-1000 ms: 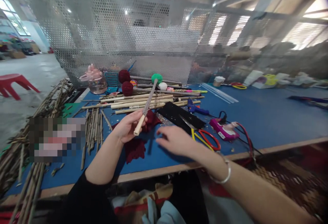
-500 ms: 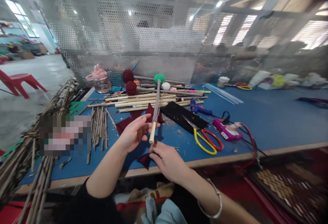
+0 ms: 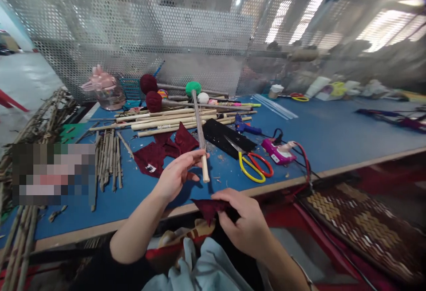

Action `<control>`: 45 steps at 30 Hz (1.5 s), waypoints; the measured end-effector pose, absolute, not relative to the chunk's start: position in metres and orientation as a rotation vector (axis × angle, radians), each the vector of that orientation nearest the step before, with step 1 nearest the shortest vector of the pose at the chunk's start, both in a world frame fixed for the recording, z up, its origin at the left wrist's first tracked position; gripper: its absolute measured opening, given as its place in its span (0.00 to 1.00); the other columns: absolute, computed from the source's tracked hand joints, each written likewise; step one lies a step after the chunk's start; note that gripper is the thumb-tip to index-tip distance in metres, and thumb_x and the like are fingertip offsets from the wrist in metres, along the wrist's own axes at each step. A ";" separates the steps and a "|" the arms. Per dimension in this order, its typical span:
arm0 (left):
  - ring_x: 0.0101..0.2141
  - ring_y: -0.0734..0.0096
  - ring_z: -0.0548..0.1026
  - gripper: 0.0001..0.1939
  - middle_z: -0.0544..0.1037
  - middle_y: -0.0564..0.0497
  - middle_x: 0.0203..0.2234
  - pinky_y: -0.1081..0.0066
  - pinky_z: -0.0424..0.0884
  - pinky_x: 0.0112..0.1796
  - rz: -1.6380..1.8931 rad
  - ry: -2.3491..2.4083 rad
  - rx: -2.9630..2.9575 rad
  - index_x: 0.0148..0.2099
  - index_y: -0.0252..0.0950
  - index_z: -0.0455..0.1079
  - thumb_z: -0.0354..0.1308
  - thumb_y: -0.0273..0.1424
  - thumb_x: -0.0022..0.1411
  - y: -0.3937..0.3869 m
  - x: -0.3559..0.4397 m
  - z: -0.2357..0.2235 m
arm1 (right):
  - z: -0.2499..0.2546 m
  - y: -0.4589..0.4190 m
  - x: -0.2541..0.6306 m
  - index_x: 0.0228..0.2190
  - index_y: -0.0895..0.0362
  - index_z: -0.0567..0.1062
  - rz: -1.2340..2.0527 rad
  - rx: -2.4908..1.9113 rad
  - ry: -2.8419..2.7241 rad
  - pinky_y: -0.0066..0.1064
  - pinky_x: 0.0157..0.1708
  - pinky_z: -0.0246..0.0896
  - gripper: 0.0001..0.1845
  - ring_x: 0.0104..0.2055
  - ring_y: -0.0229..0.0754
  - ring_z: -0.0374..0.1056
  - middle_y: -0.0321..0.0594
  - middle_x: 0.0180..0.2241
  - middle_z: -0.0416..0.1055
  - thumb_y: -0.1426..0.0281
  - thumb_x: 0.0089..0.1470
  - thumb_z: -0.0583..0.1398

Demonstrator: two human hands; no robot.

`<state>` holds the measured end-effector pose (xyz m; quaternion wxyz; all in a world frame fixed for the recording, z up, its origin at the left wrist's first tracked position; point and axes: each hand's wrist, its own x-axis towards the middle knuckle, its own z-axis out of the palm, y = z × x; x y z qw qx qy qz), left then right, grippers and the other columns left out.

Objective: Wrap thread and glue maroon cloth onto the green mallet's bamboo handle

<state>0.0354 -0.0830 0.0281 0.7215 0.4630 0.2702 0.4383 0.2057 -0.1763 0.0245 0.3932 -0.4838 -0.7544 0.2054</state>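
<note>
My left hand [image 3: 178, 171] holds a slender stick [image 3: 199, 127] near its bare, pale wooden end, its fingers curled against it. The stick's shaft looks grey and wrapped, and its far end meets a green ball [image 3: 193, 88]. Closer to me, my right hand [image 3: 244, 220] pinches a small dark red cloth piece [image 3: 209, 207] over the table's front edge. More dark red cloth [image 3: 149, 155] lies just beyond my left hand, with a white tag on it. Scissors [image 3: 253, 167] with yellow and red handles rest to the right.
Several pale sticks [image 3: 173, 120] lie across the blue table [image 3: 319, 135], near dark red yarn balls [image 3: 153, 101]. Rough twigs [image 3: 107, 160] are at left. On the right are a blue glue gun [image 3: 246, 125], a black cloth [image 3: 226, 138] and a magenta corded device [image 3: 278, 151].
My right hand has moved away from the stick's end, down and right, with the dark red cloth piece now in its fingers. My left hand still holds the stick. The view has shifted right.
</note>
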 end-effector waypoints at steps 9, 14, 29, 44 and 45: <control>0.50 0.58 0.64 0.22 0.68 0.45 0.51 0.72 0.67 0.34 1.025 0.585 1.130 0.49 0.36 0.69 0.44 0.42 0.61 -0.087 0.042 0.020 | 0.033 -0.168 0.197 0.28 0.54 0.73 0.315 -1.121 -1.788 0.27 0.29 0.64 0.13 0.28 0.38 0.69 0.36 0.25 0.73 0.81 0.43 0.53; 0.50 0.58 0.63 0.21 0.68 0.46 0.51 0.71 0.66 0.36 1.021 0.588 1.146 0.50 0.37 0.69 0.44 0.41 0.62 -0.088 0.043 0.020 | 0.026 -0.162 0.191 0.24 0.55 0.72 0.326 -1.189 -1.638 0.26 0.26 0.62 0.12 0.25 0.36 0.67 0.34 0.23 0.71 0.82 0.38 0.54; 0.51 0.58 0.63 0.22 0.67 0.45 0.52 0.71 0.66 0.36 1.021 0.599 1.127 0.49 0.36 0.69 0.44 0.43 0.61 -0.086 0.042 0.019 | 0.016 -0.153 0.180 0.23 0.56 0.62 0.826 -1.273 -1.280 0.22 0.19 0.57 0.11 0.19 0.31 0.59 0.32 0.19 0.66 0.77 0.36 0.60; 0.51 0.56 0.63 0.22 0.68 0.45 0.52 0.70 0.65 0.38 1.013 0.588 1.118 0.49 0.36 0.69 0.45 0.42 0.61 -0.088 0.043 0.022 | 0.010 -0.158 0.188 0.28 0.56 0.68 1.426 -1.018 -0.882 0.26 0.17 0.59 0.20 0.18 0.34 0.61 0.37 0.22 0.68 0.55 0.38 0.63; 0.51 0.56 0.63 0.22 0.68 0.45 0.52 0.70 0.66 0.37 1.014 0.586 1.112 0.49 0.36 0.69 0.45 0.42 0.61 -0.088 0.043 0.022 | 0.010 -0.160 0.189 0.27 0.56 0.69 1.318 -1.054 -0.963 0.26 0.18 0.59 0.18 0.18 0.35 0.62 0.36 0.21 0.68 0.55 0.39 0.63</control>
